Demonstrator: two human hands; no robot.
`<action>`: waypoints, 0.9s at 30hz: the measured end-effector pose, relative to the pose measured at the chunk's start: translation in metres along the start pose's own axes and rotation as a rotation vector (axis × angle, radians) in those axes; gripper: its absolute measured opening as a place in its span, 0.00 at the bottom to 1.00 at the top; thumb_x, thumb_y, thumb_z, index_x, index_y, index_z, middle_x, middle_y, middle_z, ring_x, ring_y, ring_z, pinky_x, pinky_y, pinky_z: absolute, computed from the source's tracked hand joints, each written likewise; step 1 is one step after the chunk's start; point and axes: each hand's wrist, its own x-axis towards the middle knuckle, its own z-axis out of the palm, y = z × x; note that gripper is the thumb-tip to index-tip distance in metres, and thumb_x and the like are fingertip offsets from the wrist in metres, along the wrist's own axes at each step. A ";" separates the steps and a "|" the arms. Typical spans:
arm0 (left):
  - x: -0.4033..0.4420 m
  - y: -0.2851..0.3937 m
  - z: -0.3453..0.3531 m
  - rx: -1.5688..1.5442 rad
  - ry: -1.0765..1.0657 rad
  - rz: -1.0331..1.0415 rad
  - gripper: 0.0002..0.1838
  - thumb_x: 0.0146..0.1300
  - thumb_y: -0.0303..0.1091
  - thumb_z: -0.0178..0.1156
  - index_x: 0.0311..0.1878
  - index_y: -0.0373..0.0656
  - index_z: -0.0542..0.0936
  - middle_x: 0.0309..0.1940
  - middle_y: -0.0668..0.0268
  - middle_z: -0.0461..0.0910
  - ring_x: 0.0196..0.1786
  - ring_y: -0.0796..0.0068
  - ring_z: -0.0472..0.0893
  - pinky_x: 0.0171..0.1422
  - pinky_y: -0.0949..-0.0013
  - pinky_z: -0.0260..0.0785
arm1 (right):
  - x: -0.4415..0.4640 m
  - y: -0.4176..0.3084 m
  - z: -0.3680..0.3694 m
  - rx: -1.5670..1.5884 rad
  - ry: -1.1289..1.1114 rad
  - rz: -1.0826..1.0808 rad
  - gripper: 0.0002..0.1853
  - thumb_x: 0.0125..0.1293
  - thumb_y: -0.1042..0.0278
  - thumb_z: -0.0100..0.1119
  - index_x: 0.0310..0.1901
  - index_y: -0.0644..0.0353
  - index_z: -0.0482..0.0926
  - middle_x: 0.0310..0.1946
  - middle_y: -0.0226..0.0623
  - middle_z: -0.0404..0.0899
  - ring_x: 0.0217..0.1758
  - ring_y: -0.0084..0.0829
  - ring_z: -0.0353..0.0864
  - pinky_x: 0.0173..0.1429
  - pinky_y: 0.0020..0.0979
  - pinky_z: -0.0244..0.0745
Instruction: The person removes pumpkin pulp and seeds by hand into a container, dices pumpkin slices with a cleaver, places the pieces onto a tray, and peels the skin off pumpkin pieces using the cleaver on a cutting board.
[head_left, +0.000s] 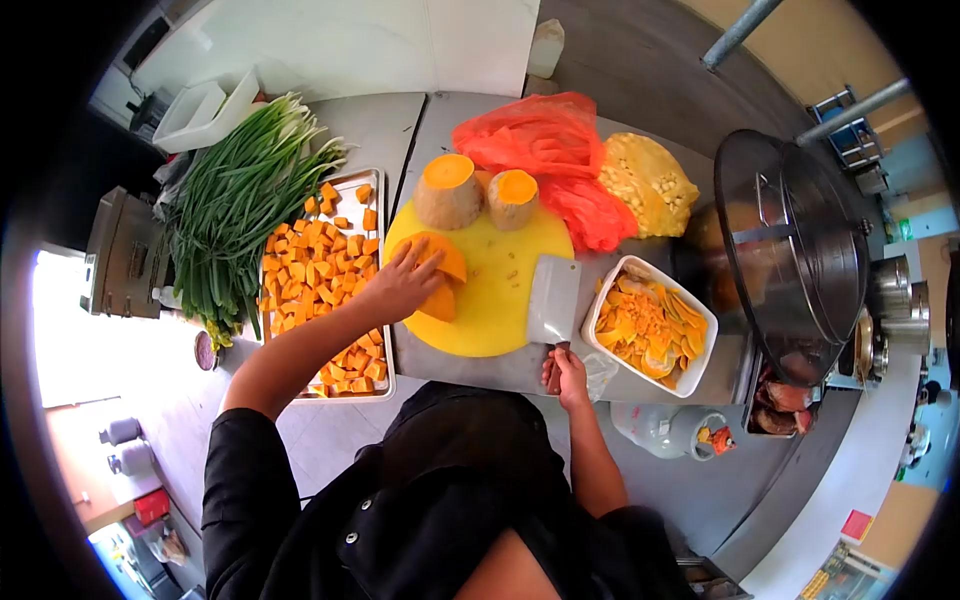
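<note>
My left hand is half-open, fingers spread over the peeled orange pumpkin pieces on the round yellow cutting board. My right hand is closed around the brown handle of a broad grey metal cleaver, whose blade is at the board's right edge.

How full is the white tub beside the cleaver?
Well filled: orange scraps hide the bottom of the white tub. How deep they go, I cannot tell.
</note>
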 end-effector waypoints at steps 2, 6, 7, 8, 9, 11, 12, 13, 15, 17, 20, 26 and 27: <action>-0.001 0.004 -0.046 -0.119 -0.137 -0.008 0.37 0.57 0.43 0.70 0.70 0.42 0.72 0.77 0.47 0.60 0.81 0.39 0.55 0.83 0.40 0.51 | 0.006 0.000 0.002 -0.031 0.055 -0.011 0.17 0.77 0.52 0.58 0.40 0.60 0.75 0.21 0.32 0.75 0.17 0.25 0.73 0.21 0.30 0.69; 0.023 0.062 -0.033 -0.567 0.045 -0.107 0.44 0.54 0.44 0.74 0.74 0.42 0.68 0.79 0.43 0.54 0.82 0.39 0.52 0.84 0.43 0.50 | 0.022 -0.008 0.010 -0.167 0.184 -0.059 0.18 0.77 0.50 0.58 0.35 0.55 0.72 0.18 0.27 0.72 0.13 0.22 0.69 0.16 0.28 0.65; 0.039 0.086 -0.014 -0.723 0.109 -0.212 0.44 0.56 0.45 0.73 0.75 0.42 0.67 0.79 0.42 0.53 0.82 0.38 0.53 0.84 0.45 0.51 | 0.026 -0.016 0.014 -0.218 0.218 -0.074 0.19 0.77 0.49 0.58 0.34 0.54 0.71 0.17 0.26 0.71 0.11 0.21 0.67 0.14 0.27 0.63; 0.059 0.110 0.002 -0.824 0.200 -0.355 0.45 0.57 0.45 0.73 0.76 0.43 0.65 0.79 0.42 0.52 0.81 0.37 0.53 0.84 0.44 0.50 | 0.031 -0.021 0.016 -0.236 0.205 -0.080 0.18 0.77 0.49 0.58 0.34 0.53 0.71 0.17 0.26 0.70 0.11 0.21 0.66 0.13 0.27 0.62; 0.082 0.127 0.018 -0.822 0.274 -0.493 0.45 0.58 0.46 0.72 0.76 0.43 0.65 0.80 0.42 0.52 0.81 0.36 0.53 0.84 0.44 0.50 | 0.034 -0.024 0.018 -0.251 0.194 -0.086 0.18 0.78 0.49 0.57 0.34 0.52 0.70 0.16 0.26 0.69 0.10 0.21 0.66 0.13 0.27 0.61; 0.126 0.141 0.048 -0.804 0.434 -0.760 0.45 0.59 0.48 0.71 0.77 0.42 0.63 0.80 0.42 0.52 0.81 0.36 0.52 0.84 0.43 0.49 | 0.037 -0.027 0.021 -0.290 0.190 -0.101 0.17 0.78 0.50 0.57 0.34 0.51 0.70 0.14 0.25 0.67 0.08 0.22 0.64 0.11 0.26 0.58; 0.140 0.142 0.061 -0.780 0.423 -0.847 0.45 0.60 0.48 0.70 0.77 0.41 0.63 0.80 0.42 0.52 0.81 0.36 0.52 0.84 0.43 0.49 | 0.040 -0.025 0.020 -0.321 0.194 -0.116 0.17 0.78 0.50 0.56 0.34 0.50 0.70 0.13 0.25 0.66 0.07 0.22 0.63 0.10 0.26 0.57; 0.154 0.144 0.072 -0.761 0.413 -0.938 0.45 0.60 0.49 0.69 0.76 0.40 0.64 0.80 0.42 0.51 0.82 0.36 0.51 0.83 0.42 0.49 | 0.044 -0.022 0.017 -0.372 0.173 -0.176 0.17 0.78 0.50 0.56 0.35 0.51 0.69 0.13 0.25 0.66 0.07 0.22 0.64 0.10 0.27 0.58; 0.175 0.139 0.082 -0.745 0.395 -1.062 0.44 0.61 0.49 0.68 0.77 0.39 0.64 0.80 0.42 0.51 0.82 0.37 0.51 0.83 0.43 0.49 | 0.046 -0.020 0.015 -0.408 0.179 -0.114 0.15 0.79 0.51 0.55 0.37 0.52 0.70 0.14 0.27 0.68 0.09 0.23 0.67 0.11 0.27 0.60; 0.176 0.137 0.084 -0.739 0.365 -1.103 0.44 0.62 0.49 0.67 0.77 0.38 0.64 0.81 0.42 0.51 0.82 0.38 0.52 0.83 0.44 0.49 | 0.038 -0.022 0.025 -0.413 0.157 -0.067 0.16 0.79 0.51 0.55 0.37 0.54 0.71 0.15 0.28 0.70 0.10 0.23 0.68 0.13 0.27 0.62; 0.174 0.143 0.085 -0.771 0.535 -1.006 0.40 0.65 0.46 0.64 0.76 0.36 0.66 0.79 0.41 0.56 0.79 0.37 0.58 0.81 0.44 0.52 | 0.027 -0.011 0.046 -0.471 0.140 -0.052 0.19 0.77 0.52 0.58 0.33 0.59 0.73 0.16 0.29 0.72 0.13 0.24 0.71 0.16 0.28 0.66; 0.185 0.159 0.086 -0.823 0.633 -0.902 0.28 0.71 0.32 0.54 0.71 0.28 0.69 0.74 0.37 0.63 0.76 0.37 0.64 0.80 0.47 0.57 | 0.000 0.018 0.051 -0.579 0.096 -0.186 0.17 0.77 0.57 0.59 0.33 0.60 0.74 0.19 0.31 0.75 0.17 0.21 0.73 0.21 0.27 0.68; 0.195 0.166 0.069 -0.909 0.642 -0.882 0.28 0.71 0.30 0.53 0.71 0.27 0.69 0.74 0.36 0.64 0.76 0.37 0.64 0.81 0.49 0.57 | -0.014 0.006 0.047 -0.641 0.191 -0.307 0.16 0.78 0.58 0.58 0.34 0.60 0.74 0.19 0.30 0.74 0.18 0.21 0.73 0.21 0.27 0.68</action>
